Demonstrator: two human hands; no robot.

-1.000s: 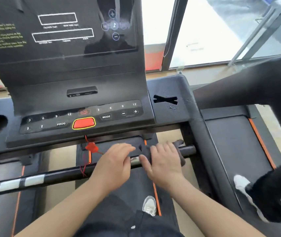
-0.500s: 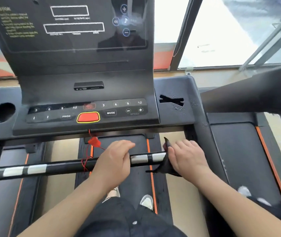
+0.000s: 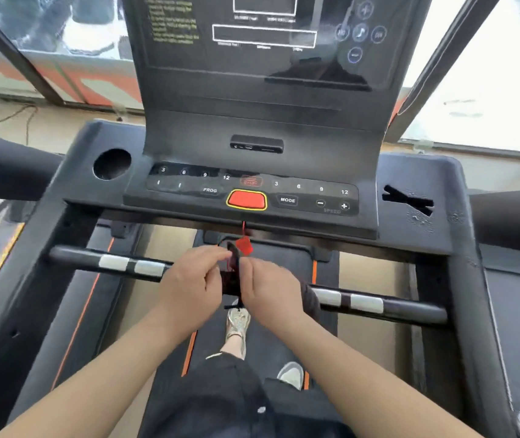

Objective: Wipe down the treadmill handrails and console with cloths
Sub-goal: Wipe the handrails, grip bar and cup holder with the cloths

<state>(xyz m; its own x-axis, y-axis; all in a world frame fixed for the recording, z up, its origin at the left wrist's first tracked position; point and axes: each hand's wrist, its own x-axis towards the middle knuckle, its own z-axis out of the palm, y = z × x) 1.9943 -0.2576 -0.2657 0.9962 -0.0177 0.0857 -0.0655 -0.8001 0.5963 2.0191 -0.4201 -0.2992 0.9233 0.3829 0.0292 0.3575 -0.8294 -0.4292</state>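
Note:
A black crossbar handrail [image 3: 379, 303] with silver sensor patches runs across the treadmill below the console [image 3: 252, 191]. At the bar's middle, my left hand [image 3: 194, 287] and my right hand [image 3: 273, 290] sit side by side, both gripping a dark cloth [image 3: 232, 275] bunched between them over the bar. A fold of the cloth also shows by my right wrist. The red safety clip [image 3: 244, 245] on its cord hangs from the console just above the cloth. The console's button panel with a red stop button [image 3: 246, 200] and the dark screen [image 3: 265, 36] rise behind.
Side handrails [image 3: 473, 279] frame the deck left and right. A round cup holder [image 3: 111, 164] sits left of the panel, a slotted one [image 3: 408, 200] to the right. My shoes stand on the belt [image 3: 271, 343] below. Windows lie beyond the console.
My right hand slid with the cloth from the bar's right end back to its middle, meeting my left hand. The view shifted left, centring the console.

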